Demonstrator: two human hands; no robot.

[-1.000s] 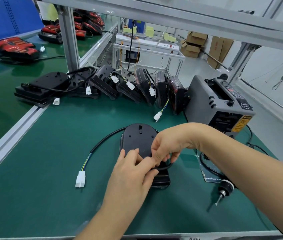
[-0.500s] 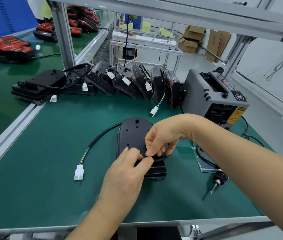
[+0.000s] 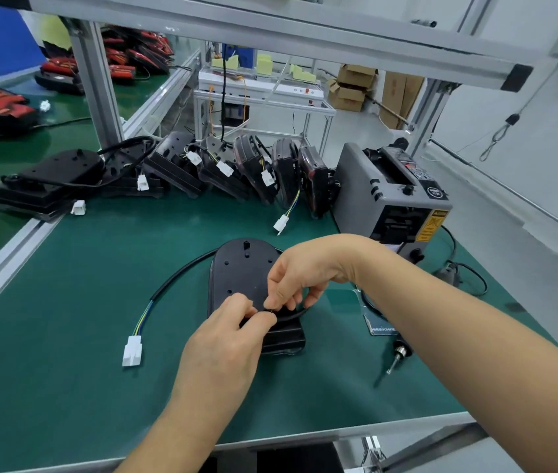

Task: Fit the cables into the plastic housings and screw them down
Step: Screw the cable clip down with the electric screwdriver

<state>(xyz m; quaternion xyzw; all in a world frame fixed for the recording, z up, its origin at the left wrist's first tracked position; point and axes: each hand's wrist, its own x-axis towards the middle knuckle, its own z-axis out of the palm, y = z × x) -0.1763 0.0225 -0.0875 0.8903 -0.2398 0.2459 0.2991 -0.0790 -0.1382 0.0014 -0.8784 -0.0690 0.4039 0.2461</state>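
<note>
At the centre of the green bench mat [image 3: 66, 336], the black plastic housing [image 3: 241, 271] lies flat, its long axis running away from the person. Its cable [image 3: 182, 278] loops from the white connector [image 3: 132, 351] on the left, round the far end, and returns to the housing's near half. Both hands meet there. The right hand [image 3: 299, 276] pinches the cable between thumb and forefinger from above, and the left hand [image 3: 226, 339], fingers curled, holds it just beside. Judged: the cable's seat lies directly beneath the fingertips. The electric screwdriver [image 3: 397, 353] lies untouched, nearer the right hand.
</note>
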